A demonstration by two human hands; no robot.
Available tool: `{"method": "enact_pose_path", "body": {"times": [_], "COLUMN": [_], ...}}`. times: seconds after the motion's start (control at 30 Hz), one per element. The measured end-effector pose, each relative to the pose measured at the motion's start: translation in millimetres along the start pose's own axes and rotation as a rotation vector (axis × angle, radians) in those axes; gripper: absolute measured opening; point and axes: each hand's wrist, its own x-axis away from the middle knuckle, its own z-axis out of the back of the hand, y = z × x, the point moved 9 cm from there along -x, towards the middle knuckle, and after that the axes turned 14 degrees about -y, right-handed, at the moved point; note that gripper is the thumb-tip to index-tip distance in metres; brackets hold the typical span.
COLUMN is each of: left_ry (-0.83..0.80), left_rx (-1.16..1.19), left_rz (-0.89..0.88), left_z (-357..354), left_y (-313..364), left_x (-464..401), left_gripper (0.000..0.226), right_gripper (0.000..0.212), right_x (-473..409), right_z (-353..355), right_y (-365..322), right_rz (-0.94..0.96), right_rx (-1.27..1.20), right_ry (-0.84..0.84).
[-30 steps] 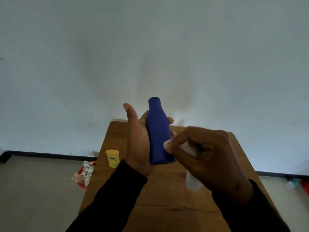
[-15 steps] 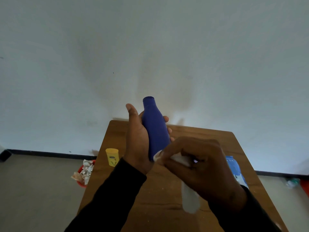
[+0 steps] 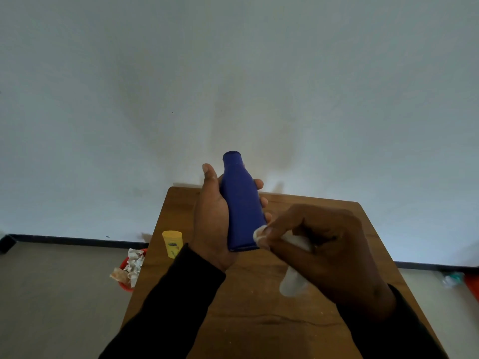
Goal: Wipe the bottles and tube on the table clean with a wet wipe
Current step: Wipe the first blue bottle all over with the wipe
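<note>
My left hand (image 3: 211,221) grips a dark blue bottle (image 3: 241,203) upright above the wooden table (image 3: 259,320), thumb on its left side and fingertips showing on its right. My right hand (image 3: 326,252) pinches a white wet wipe (image 3: 259,235) and presses it against the bottle's lower right edge. The rest of the wipe hangs below my right palm (image 3: 291,283). A small yellow bottle (image 3: 173,243) stands on the table's left side.
A red bin (image 3: 127,275) stuffed with crumpled used wipes sits on the floor left of the table. A pale wall rises behind the table. Some litter and a red object (image 3: 473,286) lie on the floor at the far right.
My right hand with the wipe has slid along the lower part of the blue bottle, and the bottle has tilted slightly. A blue pack seen at the right half a second ago is now hidden.
</note>
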Motion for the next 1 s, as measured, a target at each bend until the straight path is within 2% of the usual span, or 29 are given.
{"method": "enact_pose_path", "body": {"times": [0.03,0.17,0.3,0.43,0.57,0.77,0.93,1.0], "left_ry": [0.001,-0.002,0.005,0.016,0.003,0.039,0.045,0.03], "left_rx": [0.006,0.008,0.033,0.042,0.063,-0.015,0.006,0.018], "left_rz": [-0.003,-0.005,-0.014,-0.015,0.014,0.022,0.044,0.072], "left_z": [0.6,2.1,3.0,3.5,-1.2,-4.7,-6.6,-10.6], "left_y": [0.5,1.6,4.0,3.8,-0.4,-10.6,-8.2,-15.3], "left_x": [-0.2,0.5,0.4,1.3,1.9,3.4,5.4,7.0], "left_gripper": [0.068,0.066,0.065,0.063,0.064,0.062,0.059,0.057], "right_gripper": [0.009,0.009,0.009,0.009,0.011,0.011,0.007,0.006], "right_x": [0.7,0.8,2.0,1.0,5.4,-5.3,0.9,-1.2], "right_z": [-2.7,9.8,-1.0,9.8,3.5,14.1,3.2,8.2], "right_y": [-1.1,9.5,1.3,8.8,1.5,7.4,-5.3,-3.3], "right_rz": [0.001,-0.058,-0.003,-0.069,-0.022,-0.058,-0.006,-0.016], "right_rx": [0.001,0.046,-0.029,0.076,0.013,0.033,0.017,0.001], "right_ry": [-0.017,0.102,-0.034,0.097,0.031,0.169,0.027,0.064]}}
